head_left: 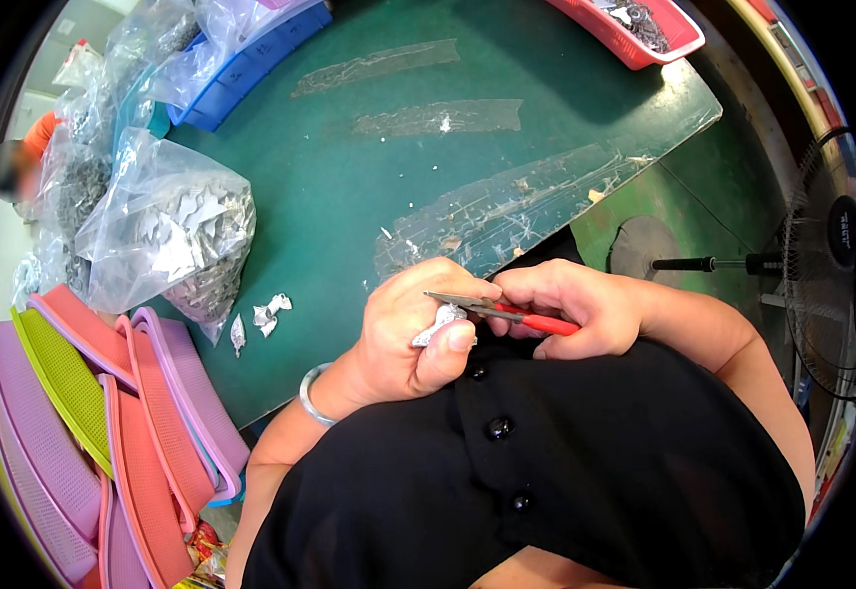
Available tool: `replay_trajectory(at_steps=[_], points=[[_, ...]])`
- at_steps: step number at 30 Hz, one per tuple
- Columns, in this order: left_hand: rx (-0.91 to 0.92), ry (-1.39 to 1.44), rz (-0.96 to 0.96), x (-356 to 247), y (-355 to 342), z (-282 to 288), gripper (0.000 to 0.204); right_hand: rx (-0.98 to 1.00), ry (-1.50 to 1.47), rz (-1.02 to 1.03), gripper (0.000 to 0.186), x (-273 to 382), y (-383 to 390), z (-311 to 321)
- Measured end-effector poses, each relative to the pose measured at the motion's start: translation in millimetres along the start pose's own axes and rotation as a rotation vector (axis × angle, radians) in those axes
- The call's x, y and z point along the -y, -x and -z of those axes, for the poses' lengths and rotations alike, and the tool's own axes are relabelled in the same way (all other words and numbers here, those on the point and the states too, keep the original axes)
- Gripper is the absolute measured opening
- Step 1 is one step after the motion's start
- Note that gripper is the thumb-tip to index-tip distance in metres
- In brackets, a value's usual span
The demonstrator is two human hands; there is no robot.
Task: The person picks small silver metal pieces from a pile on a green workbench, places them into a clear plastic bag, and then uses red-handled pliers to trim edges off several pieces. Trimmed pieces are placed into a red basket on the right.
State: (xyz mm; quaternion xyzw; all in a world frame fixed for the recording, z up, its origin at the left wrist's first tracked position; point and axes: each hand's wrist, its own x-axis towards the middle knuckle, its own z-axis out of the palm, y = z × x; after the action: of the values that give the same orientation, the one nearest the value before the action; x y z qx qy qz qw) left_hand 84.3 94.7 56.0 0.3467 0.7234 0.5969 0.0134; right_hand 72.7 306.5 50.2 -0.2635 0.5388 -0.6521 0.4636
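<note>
My left hand (398,329) is closed, pinching a small crumpled silvery-white piece (436,328) between thumb and fingers. In my right hand (590,302) is a pair of small red-handled scissors (544,324). Their metal blades reach left over the top of the piece, close to my left fingers; I cannot tell whether the blades touch it. Both hands are held in front of my body, at the near edge of the green table (320,216). Similar loose pieces (269,312) lie on the table to the left, beside a clear plastic bag (236,211) filled with more of them.
Plastic baskets (143,442) in purple, pink and green are stacked at the lower left. A blue bin (241,74) stands at the back left, a red tray (634,49) at the back right. Clear tape strips (438,118) cross the tabletop. A fan (830,245) is at the right.
</note>
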Motion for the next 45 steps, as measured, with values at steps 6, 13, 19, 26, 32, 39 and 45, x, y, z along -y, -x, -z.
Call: replay_trajectory(at_steps=[6, 13, 19, 26, 32, 39, 45], points=[[0.014, 0.032, 0.018, -1, 2, 1, 0.021, -0.001, -0.031, 0.027, 0.032, 1, 0, -2], [0.007, 0.000, -0.013, 1, 3, 1, 0.021, 0.018, -0.062, 0.004, 0.032, -4, -2, 0], [-0.145, 0.175, 0.311, 6, -3, 3, 0.026, -0.189, 0.082, -0.023, 0.026, 14, -5, 5], [-0.372, 0.537, 0.484, 21, -7, 10, 0.022, -0.372, 0.452, -0.069, 0.031, 19, -22, 20], [-0.498, 0.708, 0.585, 34, -12, 21, 0.025, -0.408, 0.172, 0.037, 0.039, -11, -39, 52], [-0.486, 0.753, 0.603, 44, -13, 29, 0.030, -0.481, -0.009, -0.061, 0.038, -5, -41, 60], [-0.483, 0.814, 0.601, 49, -15, 32, 0.032, -0.529, -0.107, -0.011, 0.037, -16, -41, 69]])
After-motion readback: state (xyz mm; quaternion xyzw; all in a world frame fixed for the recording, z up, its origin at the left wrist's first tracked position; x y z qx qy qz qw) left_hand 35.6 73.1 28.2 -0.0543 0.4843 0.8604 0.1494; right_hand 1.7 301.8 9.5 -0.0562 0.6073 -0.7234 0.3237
